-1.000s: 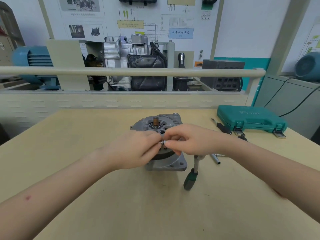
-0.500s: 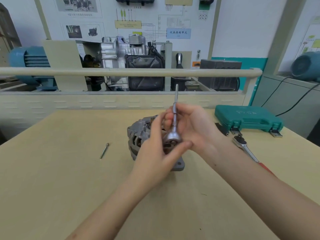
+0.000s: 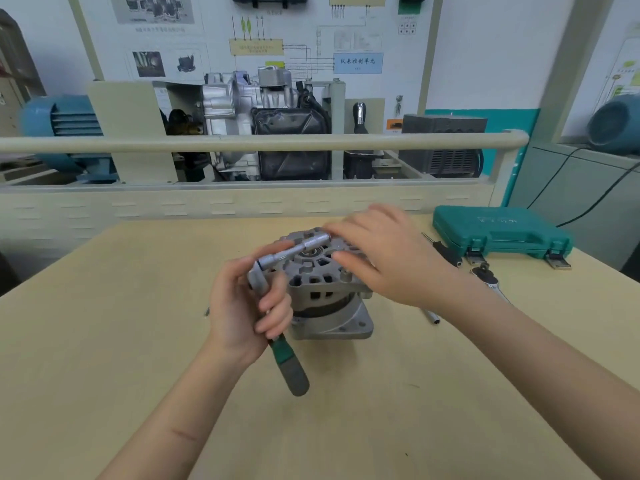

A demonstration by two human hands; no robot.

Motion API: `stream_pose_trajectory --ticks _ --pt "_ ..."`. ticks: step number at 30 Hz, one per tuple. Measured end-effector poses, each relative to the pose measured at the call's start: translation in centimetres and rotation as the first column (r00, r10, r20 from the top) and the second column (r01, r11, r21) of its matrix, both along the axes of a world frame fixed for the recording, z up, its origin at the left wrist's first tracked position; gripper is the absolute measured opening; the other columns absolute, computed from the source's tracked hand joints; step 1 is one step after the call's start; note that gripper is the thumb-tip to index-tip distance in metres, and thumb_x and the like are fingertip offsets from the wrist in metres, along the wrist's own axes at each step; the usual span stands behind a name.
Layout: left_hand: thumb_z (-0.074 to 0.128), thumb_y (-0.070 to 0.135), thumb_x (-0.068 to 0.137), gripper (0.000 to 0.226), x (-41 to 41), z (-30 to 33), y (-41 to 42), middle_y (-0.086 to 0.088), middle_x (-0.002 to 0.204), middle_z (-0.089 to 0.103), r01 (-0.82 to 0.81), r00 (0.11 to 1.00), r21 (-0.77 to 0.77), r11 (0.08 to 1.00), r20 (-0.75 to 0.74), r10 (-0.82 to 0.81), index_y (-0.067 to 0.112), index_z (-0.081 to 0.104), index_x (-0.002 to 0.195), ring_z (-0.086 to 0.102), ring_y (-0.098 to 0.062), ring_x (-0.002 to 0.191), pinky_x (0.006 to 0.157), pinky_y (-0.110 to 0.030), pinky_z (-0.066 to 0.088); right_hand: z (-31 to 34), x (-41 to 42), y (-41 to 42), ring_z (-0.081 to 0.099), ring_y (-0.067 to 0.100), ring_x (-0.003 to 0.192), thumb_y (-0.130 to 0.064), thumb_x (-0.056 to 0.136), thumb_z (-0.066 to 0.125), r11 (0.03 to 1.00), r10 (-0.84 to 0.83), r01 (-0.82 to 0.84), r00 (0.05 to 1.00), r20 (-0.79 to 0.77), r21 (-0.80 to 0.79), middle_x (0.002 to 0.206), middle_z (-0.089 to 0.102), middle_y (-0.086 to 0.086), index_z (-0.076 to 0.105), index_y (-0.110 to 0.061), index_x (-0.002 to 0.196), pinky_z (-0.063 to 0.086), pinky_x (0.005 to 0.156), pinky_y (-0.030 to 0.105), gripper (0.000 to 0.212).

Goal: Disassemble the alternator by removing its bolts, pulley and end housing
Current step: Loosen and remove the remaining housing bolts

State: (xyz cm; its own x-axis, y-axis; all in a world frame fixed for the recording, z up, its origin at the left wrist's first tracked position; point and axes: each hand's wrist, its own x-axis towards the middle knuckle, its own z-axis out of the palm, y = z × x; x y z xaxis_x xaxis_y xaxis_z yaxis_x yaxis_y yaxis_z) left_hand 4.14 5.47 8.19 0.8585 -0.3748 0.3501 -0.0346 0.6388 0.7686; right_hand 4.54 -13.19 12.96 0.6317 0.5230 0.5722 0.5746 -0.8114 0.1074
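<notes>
The grey alternator (image 3: 322, 289) stands on its square base in the middle of the wooden table (image 3: 104, 341), bearing end up. My left hand (image 3: 242, 306) grips a ratchet by its neck, just left of the alternator. The ratchet's green and grey handle (image 3: 294, 372) points down toward me. Its silver socket (image 3: 301, 249) lies nearly level across the alternator's top. My right hand (image 3: 384, 258) hovers over the alternator's right side, slightly blurred, fingers stretched out. Its fingertips touch the far end of the socket.
A closed green tool case (image 3: 498, 233) sits at the back right. In front of it lie a second ratchet (image 3: 488, 277), a dark-handled driver (image 3: 446, 256) and a thin metal bar (image 3: 429, 315). A rail (image 3: 242, 143) and engine display stand behind the table.
The tool stood upright between both hands half a second ago. Now it is tipped over, socket lying across the alternator's top, held by my left hand. My right hand moved to the socket's far end.
</notes>
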Motion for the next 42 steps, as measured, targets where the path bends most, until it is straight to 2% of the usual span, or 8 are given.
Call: stream_pose_trajectory --ticks 6,10,14,18,21,28,34,42 --pt "0.057 0.012 0.057 0.022 0.9 -0.5 1.4 -0.005 0.05 0.04 -0.117 0.992 0.347 0.931 0.092 0.09 0.011 0.069 0.076 0.031 -0.014 0.033 0.04 -0.018 0.033 0.2 0.0 -0.1 0.05 0.011 0.094 -0.031 0.099 0.032 0.98 0.08 -0.1 0.99 -0.12 -0.17 0.11 0.056 -0.004 0.052 -0.019 0.122 0.034 0.06 0.015 0.033" --pt "0.065 0.031 0.074 0.013 0.8 0.5 2.3 -0.003 0.047 0.047 -0.307 0.926 0.689 0.657 0.375 0.04 0.022 0.066 0.084 0.046 -0.018 0.04 0.047 -0.023 0.041 -0.4 -0.9 -0.1 0.05 0.01 0.09 -0.033 0.099 0.026 0.957 0.047 -0.08 0.991 -0.121 -0.278 0.109 0.053 -0.006 0.049 -0.022 0.122 0.028 0.053 0.019 0.034" --pt "0.061 0.016 0.086 0.007 0.7 2.0 2.5 0.007 0.057 0.056 -0.304 0.917 0.845 0.439 0.384 -0.104 0.02 0.065 0.081 0.059 -0.015 0.052 0.053 -0.018 0.045 -0.4 -1.3 -0.2 0.048 0.01 0.086 -0.034 0.1 0.021 0.939 0.05 -0.088 0.991 -0.122 -0.332 0.108 0.051 -0.007 0.045 -0.024 0.122 0.032 0.057 0.021 0.035" --pt "0.058 0.043 0.081 0.02 -0.1 2.7 1.9 0.012 0.06 0.053 -0.529 0.801 0.821 0.215 0.567 -0.193 0.023 0.06 0.079 0.051 -0.003 0.053 0.051 -0.015 0.037 -0.2 -2.0 0.1 0.037 0.01 0.074 -0.034 0.1 0.018 0.914 0.024 -0.072 0.992 -0.126 -0.399 0.094 0.043 -0.007 0.046 -0.02 0.118 0.021 0.049 0.017 0.036" --pt "0.04 0.059 0.081 0.035 -1.2 2.3 0.9 0.016 0.05 0.044 -0.834 0.524 0.551 0.034 0.809 -0.267 0.028 0.057 0.085 0.043 -0.002 0.046 0.042 -0.017 0.031 0.2 -2.5 1.0 0.037 0.012 0.07 -0.033 0.1 0.021 0.917 -0.002 -0.081 0.978 -0.208 -0.391 0.085 0.036 -0.007 0.047 -0.019 0.107 0.022 0.047 0.019 0.03" --pt "0.009 0.047 0.097 0.07 -0.6 1.9 0.6 0.002 0.046 0.05 -0.954 0.191 0.267 0.134 0.89 -0.414 0.009 0.06 0.069 0.045 -0.017 0.034 0.029 -0.02 0.036 3.0 -1.0 1.1 0.041 0.015 0.068 -0.022 0.1 0.032 0.974 0.025 -0.199 0.571 -0.821 -0.109 0.07 0.046 -0.004 0.048 -0.028 0.073 0.036 0.063 0.024 0.032" --pt "0.011 0.055 0.092 0.061 1.3 1.8 -0.5 0.002 0.067 0.048 -0.921 0.347 0.389 0.006 0.828 -0.441 0.011 0.053 0.097 0.041 -0.019 0.057 0.054 -0.028 0.026 2.9 -0.8 0.7 0.04 0.011 0.062 -0.021 0.099 0.034 0.961 -0.027 -0.168 0.734 -0.679 -0.22 0.067 0.044 -0.007 0.049 -0.021 0.075 0.033 0.06 0.018 0.028" --pt "0.033 0.039 0.096 0.036 1.5 2.6 -0.1 0.013 0.054 0.032 -0.846 0.464 0.533 0.031 0.762 -0.452 0.01 0.053 0.091 0.033 -0.006 0.046 0.046 -0.018 0.025 0.9 -1.0 0.5 0.032 0.011 0.056 -0.022 0.1 0.028 0.9 -0.129 -0.046 0.922 -0.366 -0.434 0.067 0.032 -0.006 0.036 -0.018 0.09 0.027 0.051 0.029 0.014"
